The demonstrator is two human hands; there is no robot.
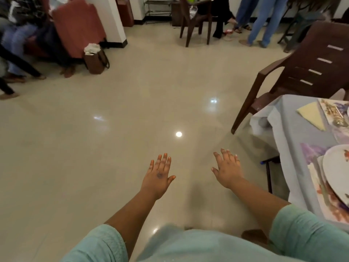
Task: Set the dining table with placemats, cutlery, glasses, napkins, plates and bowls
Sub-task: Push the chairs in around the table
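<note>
Head view: no brand, label or writing can be read anywhere.

Both hands are stretched forward over the glossy floor (132, 103), palms down. The left hand (158, 175) has its fingers straight and close together, thumb out to the side, holding nothing. The right hand (227, 170) has its fingers loosely spread and also holds nothing. Pale green sleeves (306, 229) cover the upper arms.

The dining table (294, 148), under a light blue cloth, stands at the right edge, to the right of the right hand and apart from it. On it lie a floral placemat (311, 150) with a white plate (334, 163) on top, nearest the right hand; farther along is a folded cream napkin (312, 115) beside a second patterned placemat (332, 110). A brown chair (302, 69) stands at the table's far end.
</note>
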